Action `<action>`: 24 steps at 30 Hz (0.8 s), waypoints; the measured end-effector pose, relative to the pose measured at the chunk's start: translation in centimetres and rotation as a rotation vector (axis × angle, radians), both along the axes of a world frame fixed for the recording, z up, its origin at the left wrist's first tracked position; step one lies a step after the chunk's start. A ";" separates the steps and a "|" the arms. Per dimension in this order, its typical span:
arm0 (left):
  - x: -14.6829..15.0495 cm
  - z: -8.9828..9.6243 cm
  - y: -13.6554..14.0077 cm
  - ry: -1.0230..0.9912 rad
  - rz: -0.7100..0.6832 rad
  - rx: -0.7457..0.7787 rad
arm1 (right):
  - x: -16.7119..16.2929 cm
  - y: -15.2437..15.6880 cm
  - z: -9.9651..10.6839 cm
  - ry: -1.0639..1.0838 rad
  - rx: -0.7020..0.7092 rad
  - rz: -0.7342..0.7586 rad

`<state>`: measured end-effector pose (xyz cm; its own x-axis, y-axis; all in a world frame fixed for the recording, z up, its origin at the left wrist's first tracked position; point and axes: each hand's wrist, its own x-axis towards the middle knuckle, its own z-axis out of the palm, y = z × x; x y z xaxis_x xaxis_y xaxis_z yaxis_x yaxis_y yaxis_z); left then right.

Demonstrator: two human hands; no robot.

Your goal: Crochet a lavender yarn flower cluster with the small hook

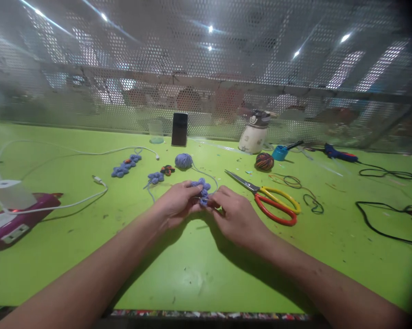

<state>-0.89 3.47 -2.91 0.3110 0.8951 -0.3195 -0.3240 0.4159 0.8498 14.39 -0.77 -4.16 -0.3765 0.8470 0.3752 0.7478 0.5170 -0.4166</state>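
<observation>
Green table (192, 269) is spreading below everything. Left hand (176, 203), nearly closed, and right hand (238, 212), fingertips pressed together, are working just above it. Between them the left is pinching the purple flower (203, 186); being yarn, it is probably feeling light, soft, stretchy, and inviting a gentle hold near its centre. The right is apparently gripping a thin tool (201, 198).

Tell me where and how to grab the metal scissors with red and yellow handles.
Probably best by the red and yellow handle loops, coming from the near right. The metal scissors lie flat with the loops toward that side and the pointed grey blades facing far left.
</observation>
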 end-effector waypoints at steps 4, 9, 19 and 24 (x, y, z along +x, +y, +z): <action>-0.2 0.1 0.1 0.028 -0.015 0.033 | 0.3 0.2 0.5 0.128 -0.033 0.063; -0.7 -0.1 0.6 0.256 0.058 0.161 | 0.2 -0.2 2.7 0.229 -0.475 0.124; 0.4 0.0 -0.9 0.096 -0.067 0.132 | -0.1 1.1 2.7 0.305 -0.294 -0.023; 0.7 -0.1 -1.1 0.128 -0.075 0.148 | 0.2 1.1 2.6 0.282 -0.209 -0.119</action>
